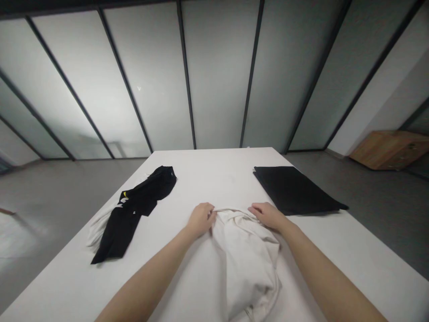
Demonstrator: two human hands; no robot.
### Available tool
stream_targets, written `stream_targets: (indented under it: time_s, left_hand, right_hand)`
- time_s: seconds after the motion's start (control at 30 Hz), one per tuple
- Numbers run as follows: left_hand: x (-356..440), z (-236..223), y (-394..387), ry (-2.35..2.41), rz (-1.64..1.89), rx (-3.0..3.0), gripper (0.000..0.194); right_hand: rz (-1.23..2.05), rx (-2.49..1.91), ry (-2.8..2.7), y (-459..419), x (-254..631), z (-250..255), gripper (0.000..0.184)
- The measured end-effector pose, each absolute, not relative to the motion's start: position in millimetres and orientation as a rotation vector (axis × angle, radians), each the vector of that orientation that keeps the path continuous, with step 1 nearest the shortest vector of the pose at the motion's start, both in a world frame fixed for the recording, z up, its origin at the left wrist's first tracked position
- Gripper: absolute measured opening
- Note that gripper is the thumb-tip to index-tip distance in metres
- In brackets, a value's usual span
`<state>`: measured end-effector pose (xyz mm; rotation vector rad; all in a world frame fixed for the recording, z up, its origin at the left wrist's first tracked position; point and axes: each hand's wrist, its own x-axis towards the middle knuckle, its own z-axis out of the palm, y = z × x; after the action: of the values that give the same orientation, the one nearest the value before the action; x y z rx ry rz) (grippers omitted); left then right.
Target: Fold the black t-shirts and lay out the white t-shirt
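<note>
Crumpled white cloth point(244, 268) nearest, lying on white surface point(217, 172) between both hands. Left hand point(201, 219): fingers point(212, 216) narrow, pinching cloth's far edge. Right hand point(264, 215): fingers point(255, 208) touching same edge, grip unclear. Rumpled black garment point(134, 214) left; flat black cloth point(295, 190) right.

White worktop point(214, 179) w/ 4 things on it: crumpled off-white cloth point(244, 264) mid-front, nearest the person; blk garment point(140, 205) w/ small yellow mark, laid loosely on L side, pale fabric point(98, 228) showing just beside it; flat folded blk cloth point(295, 190) on R side, well apart.
</note>
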<state>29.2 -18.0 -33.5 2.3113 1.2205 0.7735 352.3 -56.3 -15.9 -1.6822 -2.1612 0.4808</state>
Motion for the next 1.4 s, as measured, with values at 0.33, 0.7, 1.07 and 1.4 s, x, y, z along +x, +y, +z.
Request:
stream_targets:
  time_s: [0.33, 0.7, 1.07, 1.4]
  left_hand:
    - [9.4, -49.7, -7.6, 1.345, 1.298, 2.020, 0.024]
    - [34.4, -10.2, -46.0, 0.857, 0.720, 2.338, 0.039]
    - [68.1, 6.5, -42.7, 1.418, 0.198, 2.325, 0.050]
    - [48.8, 40.4, 15.7, 0.908, 0.761, 1.635, 0.035]
  right_hand:
    - [0.548, -1.498, -2.073, -55.3, 349.4, -30.2, 0.062]
    - [0.756, -1.367, -1.788, -44.7, 325.5, -37.9, 0.018]
    - [1.272, -1.254, -1.405, -51.6, 303.0, -34.8, 0.036]
    - [1.295, -1.297, -1.247, -15.0, 301.1, -29.2, 0.046]
